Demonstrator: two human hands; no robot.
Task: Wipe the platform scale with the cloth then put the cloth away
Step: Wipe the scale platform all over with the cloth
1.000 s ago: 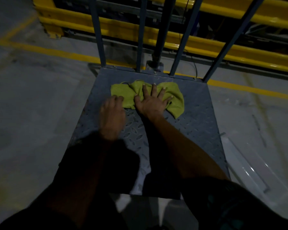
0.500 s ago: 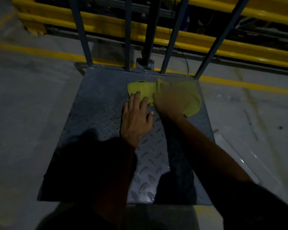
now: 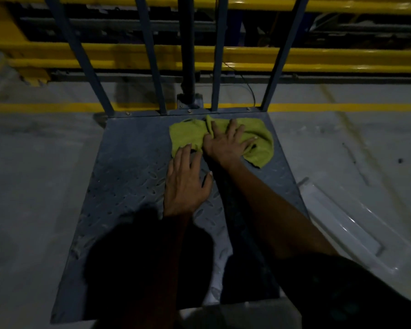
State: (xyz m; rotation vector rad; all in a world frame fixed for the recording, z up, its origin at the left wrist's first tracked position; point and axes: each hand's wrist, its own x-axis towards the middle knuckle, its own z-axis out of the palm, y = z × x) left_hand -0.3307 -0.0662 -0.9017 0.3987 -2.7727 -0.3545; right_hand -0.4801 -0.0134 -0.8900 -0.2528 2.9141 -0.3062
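Yellow-green and soft-looking, the cloth [image 3: 226, 137] lies crumpled on the far right part of the platform scale [image 3: 133, 176], close to the back edge where the blue upright bars [image 3: 152, 58] are bolted on. Its fabric is bunched into folds at the middle, with one lobe spread toward the left and a larger rounded lobe hanging toward the right edge of the deck; a small corner points down at its lower right.

The right hand [image 3: 228, 144] presses flat on top of the cloth, fingers spread wide and extended, palm down, pinning the fabric rather than gripping it. The left hand [image 3: 186, 184] lies open and flat on the bare metal just beside it, fingers stretched forward, with the fingertips reaching the cloth's near left edge; it grips nothing.

The scale's deck is dark grey-blue tread plate with a raised oval pattern, dull and dim in the low light, with heavy shadow over its near half. Around it is pale concrete floor [image 3: 33, 176] with a yellow painted line [image 3: 342, 107], and yellow guard rails [image 3: 318, 60] run behind the bars.
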